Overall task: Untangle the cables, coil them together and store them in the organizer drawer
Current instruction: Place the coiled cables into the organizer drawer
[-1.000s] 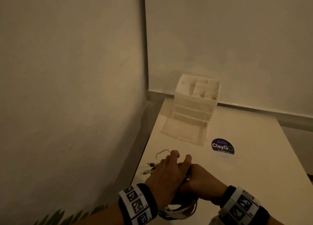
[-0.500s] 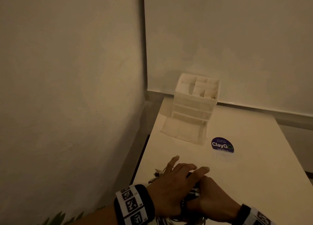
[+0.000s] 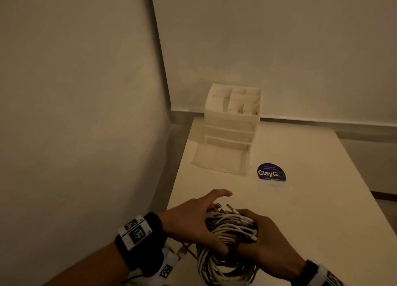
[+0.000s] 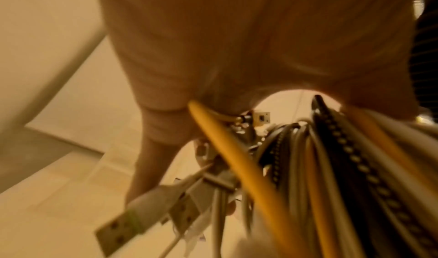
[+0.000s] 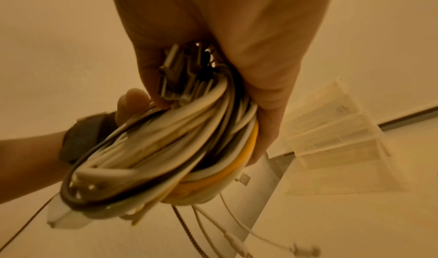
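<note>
A coiled bundle of white, yellow and black cables [image 3: 232,229] hangs between both hands above the near left part of the white table [image 3: 300,210]. My right hand [image 3: 266,242] wraps its fingers round the coil [image 5: 177,140]. From the left, my left hand [image 3: 189,221] grips the same coil, thumb across the strands and index finger stretched forward. Plug ends stick up at the top of the bundle, and a USB plug [image 4: 118,228] shows in the blurred left wrist view. The white organizer [image 3: 232,122] stands at the table's far left, its bottom drawer [image 3: 219,159] pulled out.
A round purple ClayGo sticker [image 3: 271,172] lies right of the drawer. A wall [image 3: 75,113] runs close along the table's left edge, and another stands behind the organizer. Thin loose cable ends [image 5: 303,250] dangle under the coil.
The loose plug ends that lay to the left on the table are now gathered into the bundle. Both hands have lifted the coil, and it now shows between them.
</note>
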